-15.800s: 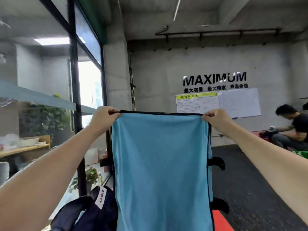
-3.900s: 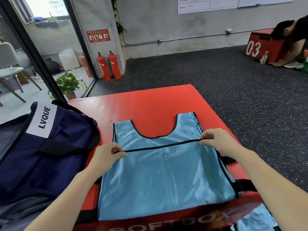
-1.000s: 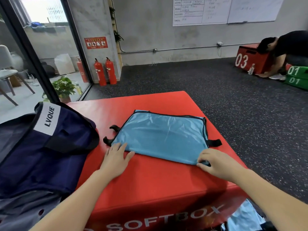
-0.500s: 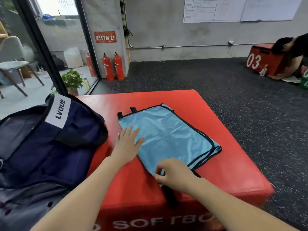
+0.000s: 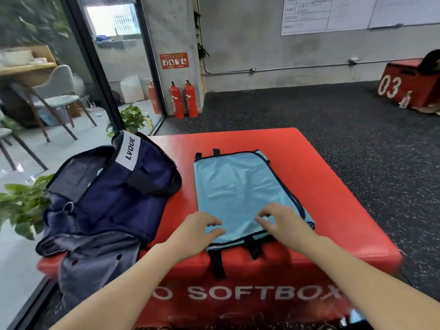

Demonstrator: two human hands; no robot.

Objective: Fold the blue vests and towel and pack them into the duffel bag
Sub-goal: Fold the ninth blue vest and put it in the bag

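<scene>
A: Where does the folding stand?

B: One blue vest [image 5: 240, 189] lies folded into a long rectangle on the red soft box [image 5: 333, 186], black straps poking out at its near and far ends. I'd judge it needs one more fold before it is small enough to pack.

A: And the hands?

B: Both are at its near end. The left hand [image 5: 200, 228] rests at the near left corner, fingers loosely curved, thumb on the fabric, and it does not plainly pinch anything. The right hand [image 5: 278, 221] sits on the near right part with fingers bent, tips on the cloth. Whether it grips the edge, I cannot tell.

A: The duffel bag?

B: The navy duffel bag [image 5: 114, 186], labelled LVQUE, slumps open just left of the vest, on the box's left edge. Something pale blue shows through its mesh panel, but I can't identify it.

A: So what's left?

B: Finish this vest, pack it, then any other vests and the towel, which I don't see here.
</scene>
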